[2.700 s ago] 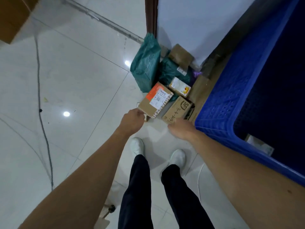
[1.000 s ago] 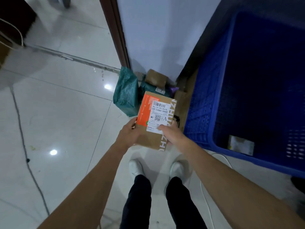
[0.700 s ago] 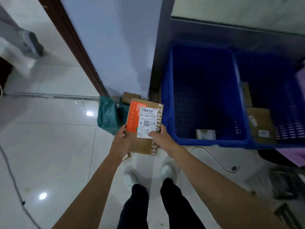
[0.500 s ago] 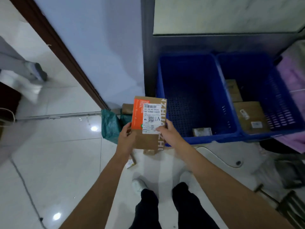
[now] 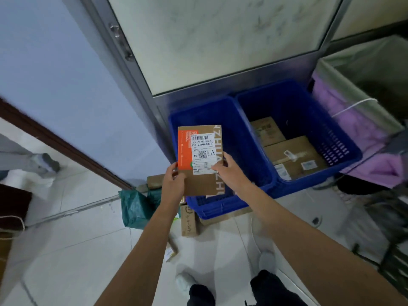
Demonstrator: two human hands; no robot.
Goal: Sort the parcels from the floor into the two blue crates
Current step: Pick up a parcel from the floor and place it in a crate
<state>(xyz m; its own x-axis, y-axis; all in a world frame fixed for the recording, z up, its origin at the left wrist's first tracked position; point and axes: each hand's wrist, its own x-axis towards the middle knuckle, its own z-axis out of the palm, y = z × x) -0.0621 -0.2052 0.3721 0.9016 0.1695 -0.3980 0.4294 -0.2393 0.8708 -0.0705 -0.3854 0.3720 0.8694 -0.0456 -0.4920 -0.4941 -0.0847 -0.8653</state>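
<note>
I hold a flat brown cardboard parcel (image 5: 199, 157) with an orange patch and a white shipping label upright in front of me. My left hand (image 5: 174, 184) grips its lower left edge and my right hand (image 5: 227, 171) grips its right side. The parcel hangs over the near part of the left blue crate (image 5: 238, 138). Beside it, the right blue crate (image 5: 340, 138) contains two or three brown boxes (image 5: 293, 157). On the floor to the left lie green bag parcels (image 5: 136, 208) and a narrow brown box (image 5: 188, 221).
A glass-panelled metal door (image 5: 220, 40) stands behind the crates, and a pale blue wall (image 5: 55, 74) rises on the left. A purple-lined bin (image 5: 364, 120) sits to the right of the crates. My feet (image 5: 267, 261) stand on white floor tiles.
Both hands picked the orange-labelled parcel up from the floor pile and raised it. My view swung up and right, and the parcel now hangs over the left crate.
</note>
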